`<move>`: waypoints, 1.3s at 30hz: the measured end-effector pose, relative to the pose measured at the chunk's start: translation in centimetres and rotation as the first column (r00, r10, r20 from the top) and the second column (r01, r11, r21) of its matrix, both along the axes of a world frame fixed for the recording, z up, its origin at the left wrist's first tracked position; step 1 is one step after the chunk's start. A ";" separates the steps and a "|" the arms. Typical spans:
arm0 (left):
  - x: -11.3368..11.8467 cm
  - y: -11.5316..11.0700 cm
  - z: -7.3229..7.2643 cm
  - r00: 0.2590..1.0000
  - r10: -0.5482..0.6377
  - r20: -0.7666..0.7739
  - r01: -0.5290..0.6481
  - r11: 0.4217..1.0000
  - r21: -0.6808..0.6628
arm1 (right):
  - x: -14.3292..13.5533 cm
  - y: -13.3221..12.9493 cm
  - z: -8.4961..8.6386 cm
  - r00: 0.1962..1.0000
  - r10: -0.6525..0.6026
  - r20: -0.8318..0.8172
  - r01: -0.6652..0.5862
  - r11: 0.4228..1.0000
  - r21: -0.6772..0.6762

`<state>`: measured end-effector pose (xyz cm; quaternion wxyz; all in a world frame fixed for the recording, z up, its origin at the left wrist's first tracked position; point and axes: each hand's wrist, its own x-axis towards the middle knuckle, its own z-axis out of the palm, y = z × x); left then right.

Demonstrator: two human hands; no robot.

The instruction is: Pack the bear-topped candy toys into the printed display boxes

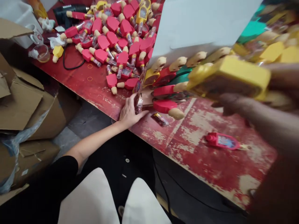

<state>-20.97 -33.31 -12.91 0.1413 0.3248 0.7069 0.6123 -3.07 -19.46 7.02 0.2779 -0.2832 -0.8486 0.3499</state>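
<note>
My right hand (252, 105), blurred by motion, grips a yellow toy (245, 74) at the right, above the red table (182, 149). My left hand (129, 113) is at the table's front edge, its thumb and fingers around the lower corner of an upright display box with a white lid (196, 25). Several toys with bear-shaped tops stand in the box in rows. Nearest me in it is a red toy (164, 106). A small clear tube (160, 119) lies just in front of the box, and a single pink toy (223, 141) lies farther right.
A heap of pink toys (112, 23) covers the back left of the table. Yellow and green toys (272, 51) pile up at the back right. A clear cup (43, 53) and a black cable (67, 67) are at the left. Cardboard boxes (21, 102) stand beside the table.
</note>
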 end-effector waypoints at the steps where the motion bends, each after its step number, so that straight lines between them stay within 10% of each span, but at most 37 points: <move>1: 0.5 -0.3 -0.1 0.997 0.014 0.074 -0.015 1.000 0.009 | 1.3 -1.4 -1.3 0.997 -0.060 -0.049 0.057 0.997 -0.045; 3: 1.1 -1.1 0.3 0.933 0.066 0.354 -0.098 0.993 0.073 | 3.3 -4.4 -4.5 0.983 -0.144 -0.112 0.125 0.979 -0.160; 6: 2.3 -2.4 2.5 0.582 -0.006 0.813 -0.215 0.963 0.161 | 5.2 -8.7 -9.7 0.978 -0.169 -0.122 0.125 0.945 -0.303; 8: 3.7 -3.2 4.5 0.352 -0.083 0.932 -0.277 0.942 0.188 | 5.8 -11.3 -12.5 0.979 -0.159 -0.132 0.101 0.925 -0.365; 11: 6.1 -3.5 7.1 0.202 -0.106 0.974 -0.333 0.927 0.170 | 6.3 -14.0 -15.1 0.980 -0.145 -0.134 0.099 0.947 -0.305; 14: 8.2 -3.4 8.5 0.250 -0.084 0.965 -0.352 0.920 0.171 | 6.8 -15.1 -15.7 0.984 -0.130 -0.118 0.112 0.982 -0.149; 20: 11.3 -4.6 7.8 0.572 -0.055 0.818 -0.258 0.935 0.243 | 8.6 -16.0 -13.8 0.995 -0.052 -0.086 0.053 0.998 0.016; 25: 13.0 -5.9 6.4 0.730 -0.136 0.669 -0.164 0.916 0.365 | 9.2 -17.6 -13.3 0.983 -0.184 -0.024 0.176 0.964 -0.200; 30: 11.7 -5.5 5.9 0.781 -0.281 0.557 0.049 0.918 0.395 | 7.8 -17.5 -15.1 0.940 -0.318 -0.123 0.042 0.467 -0.883; 32: 10.9 -5.4 6.0 0.768 -0.380 0.514 0.201 0.907 0.371 | 7.2 -17.2 -15.9 0.908 -0.375 -0.189 -0.025 0.401 -0.916; 35: 10.7 -5.7 6.2 0.716 -0.507 0.479 0.400 0.861 0.314 | 6.6 -17.2 -16.5 0.865 -0.425 -0.267 -0.049 0.459 -0.887; 39: 11.7 -6.8 5.9 0.663 -0.489 0.567 0.466 0.862 0.199 | 6.5 -17.5 -16.5 0.888 -0.374 -0.268 0.061 0.674 -0.736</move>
